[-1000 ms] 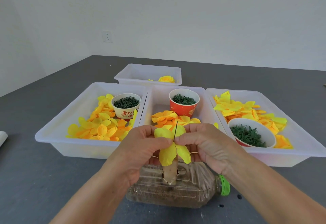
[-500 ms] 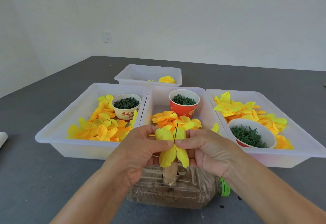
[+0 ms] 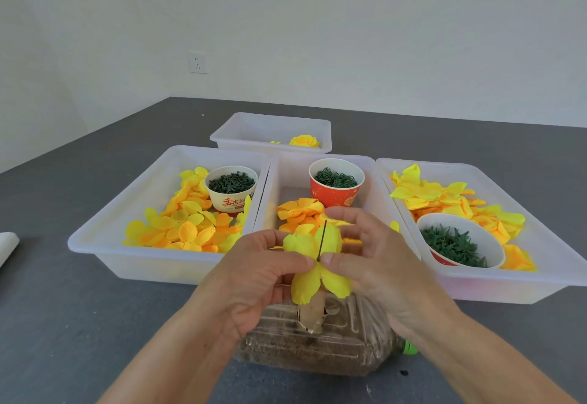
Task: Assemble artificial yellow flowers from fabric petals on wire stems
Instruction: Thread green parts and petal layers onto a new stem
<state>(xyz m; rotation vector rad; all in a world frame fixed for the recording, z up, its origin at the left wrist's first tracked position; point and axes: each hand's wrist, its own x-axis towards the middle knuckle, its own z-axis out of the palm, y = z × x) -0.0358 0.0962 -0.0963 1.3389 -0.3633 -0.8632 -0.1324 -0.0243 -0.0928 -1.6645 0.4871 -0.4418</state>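
Observation:
A yellow fabric petal piece point(image 3: 309, 279) sits threaded on a thin dark wire stem point(image 3: 322, 240) that pokes up through its middle. My left hand point(image 3: 254, 279) pinches the petal piece at the wire from the left, thumb on top. From the right, my right hand point(image 3: 371, 263) has its thumb tip at the wire and its other fingers lifted and spread above the petals. Under my hands lies a clear plastic bottle point(image 3: 317, 340) on its side, with a paper tube point(image 3: 313, 311) standing out of it.
Three white trays stand side by side: left tray point(image 3: 104, 229), middle tray point(image 3: 374, 200), right tray point(image 3: 508, 283), each holding yellow and orange petals and a paper cup of green parts. A smaller tray point(image 3: 270, 127) behind holds a finished yellow flower point(image 3: 303, 141). A white object point(image 3: 8, 243) lies far left.
My right hand's fingers have lifted and spread away from the petals; earlier they were curled against them. The petal piece sits slightly lower on the wire.

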